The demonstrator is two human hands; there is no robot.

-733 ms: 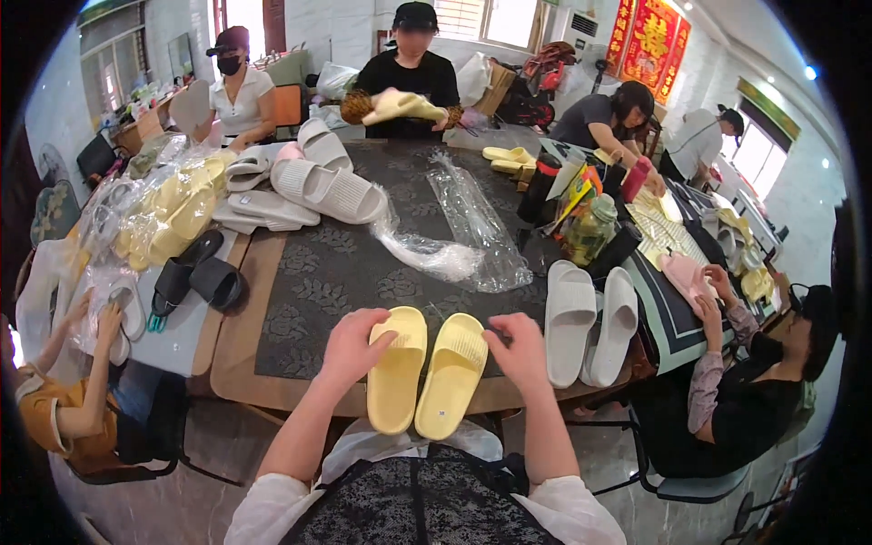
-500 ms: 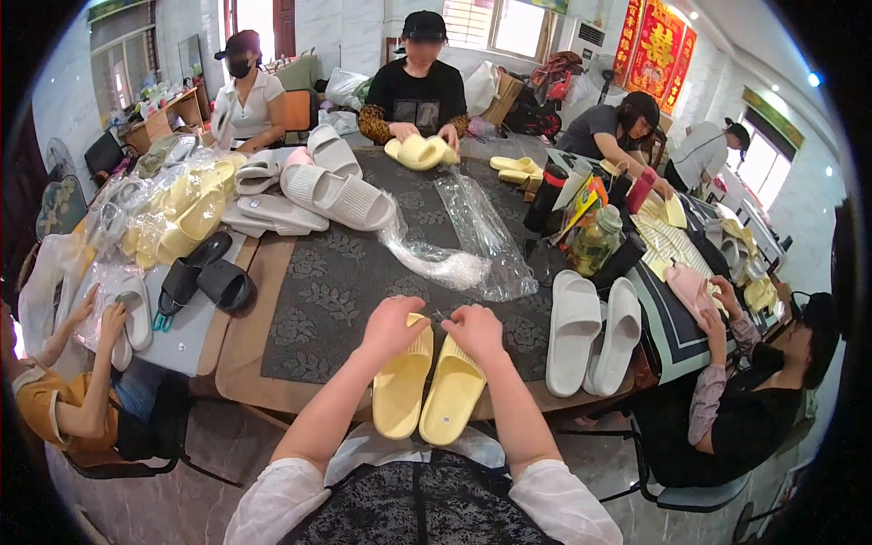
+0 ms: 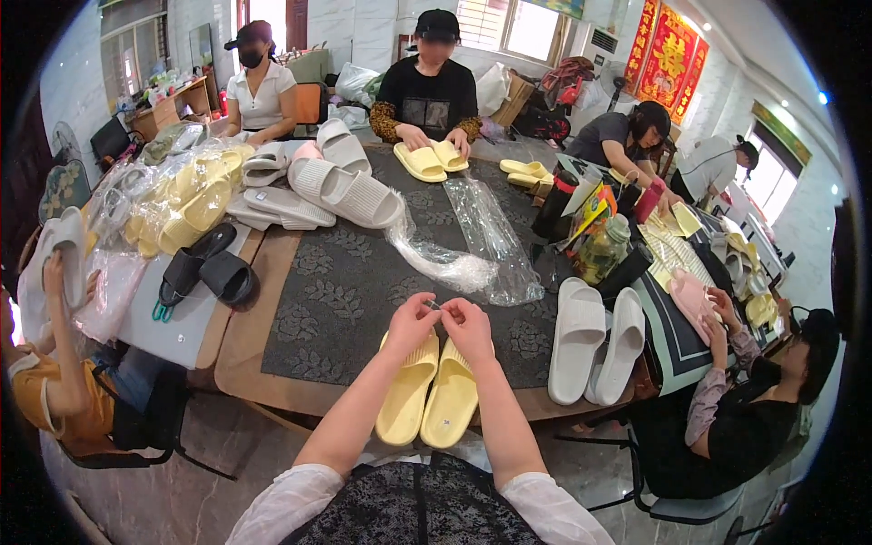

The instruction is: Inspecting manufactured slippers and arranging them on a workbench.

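Observation:
A pair of yellow slippers [image 3: 451,400] lies side by side at the table's near edge, toes pointing away from me and heels overhanging slightly. Above their straps, my left hand [image 3: 413,325] and my right hand [image 3: 469,329] meet with fingertips pinched together. Between the fingertips is something small, dark and thin, too small to name. The hands hide part of the slippers' toe ends. To the right stands a pair of light grey slippers [image 3: 579,341], one tilted on its side.
Clear plastic bags [image 3: 495,245] lie on the dark patterned table mat [image 3: 318,309]. Grey slippers [image 3: 345,193], black slippers [image 3: 227,277] and bagged yellow slippers [image 3: 195,213] crowd the left. Bottles and a jar [image 3: 601,247] stand at right. Several co-workers sit around, handling slippers.
My hands have come together, fingertips now meeting over the slippers. The far co-worker has set yellow slippers on the table. The co-worker at left has lifted grey slippers.

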